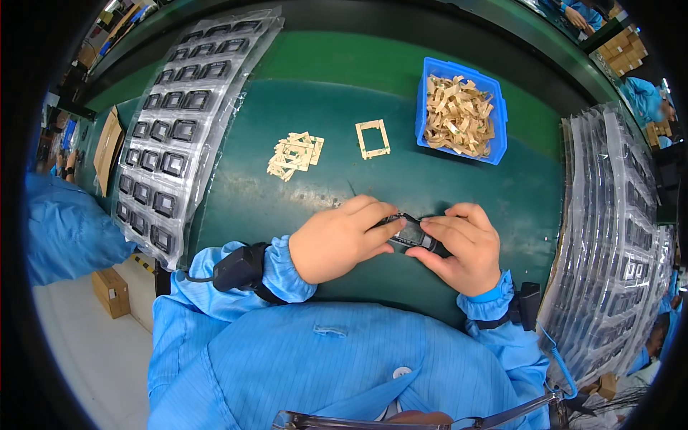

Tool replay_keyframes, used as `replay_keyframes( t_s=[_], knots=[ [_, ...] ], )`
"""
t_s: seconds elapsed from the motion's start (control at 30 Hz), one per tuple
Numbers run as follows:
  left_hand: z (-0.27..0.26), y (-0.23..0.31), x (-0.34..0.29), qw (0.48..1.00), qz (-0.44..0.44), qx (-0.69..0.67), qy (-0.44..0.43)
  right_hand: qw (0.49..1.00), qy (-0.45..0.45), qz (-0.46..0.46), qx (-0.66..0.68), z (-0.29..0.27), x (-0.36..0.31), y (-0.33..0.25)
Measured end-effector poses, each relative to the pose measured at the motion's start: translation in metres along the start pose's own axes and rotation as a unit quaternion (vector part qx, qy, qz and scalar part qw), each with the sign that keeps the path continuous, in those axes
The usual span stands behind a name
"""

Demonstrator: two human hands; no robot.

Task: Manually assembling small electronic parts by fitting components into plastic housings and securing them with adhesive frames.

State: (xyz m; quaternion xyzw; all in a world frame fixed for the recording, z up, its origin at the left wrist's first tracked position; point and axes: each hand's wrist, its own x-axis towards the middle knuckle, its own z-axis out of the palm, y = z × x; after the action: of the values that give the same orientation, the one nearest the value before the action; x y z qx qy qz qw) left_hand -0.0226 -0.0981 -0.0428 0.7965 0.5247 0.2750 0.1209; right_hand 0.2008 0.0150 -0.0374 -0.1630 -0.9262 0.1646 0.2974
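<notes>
A small black rectangular frame with a greyish window (411,232) is held between my two hands just above the green bench. My left hand (342,236) grips its left side, fingers closed over the upper edge. My right hand (462,247) pinches its right end between thumb and fingers. Beyond my hands lies a single tan rectangular paper frame (373,139), flat on the bench. To its left is a loose pile of similar tan paper frames (295,155). Part of the black piece is hidden under my fingers.
A blue bin (462,153) full of tan paper strips stands at the back right. On the left, a clear plastic tray (172,136) carries rows of black frames. Stacked clear trays (609,251) rise at the right. A person's blue sleeve (72,229) is at far left.
</notes>
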Motion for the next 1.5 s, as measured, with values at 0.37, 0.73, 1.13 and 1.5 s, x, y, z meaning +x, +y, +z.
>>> replay_keyframes(
  t_s=[0.37,0.73,1.13,1.5],
  knots=[
    [0.001,-0.004,0.001,1.0,0.011,0.018,0.014,1.0,-0.025,0.004,0.017,-0.003,-0.001,-0.001],
    [0.004,0.004,0.003,0.992,0.096,0.084,0.006,1.0,-0.001,0.008,-0.026,-0.004,0.001,0.0],
    [0.006,-0.002,0.008,0.999,-0.024,0.026,0.015,0.999,-0.007,0.033,-0.005,-0.001,-0.018,-0.01],
    [0.009,-0.002,0.017,0.998,-0.007,0.068,-0.005,0.995,-0.021,0.099,0.009,0.002,-0.007,-0.006]
  ],
)
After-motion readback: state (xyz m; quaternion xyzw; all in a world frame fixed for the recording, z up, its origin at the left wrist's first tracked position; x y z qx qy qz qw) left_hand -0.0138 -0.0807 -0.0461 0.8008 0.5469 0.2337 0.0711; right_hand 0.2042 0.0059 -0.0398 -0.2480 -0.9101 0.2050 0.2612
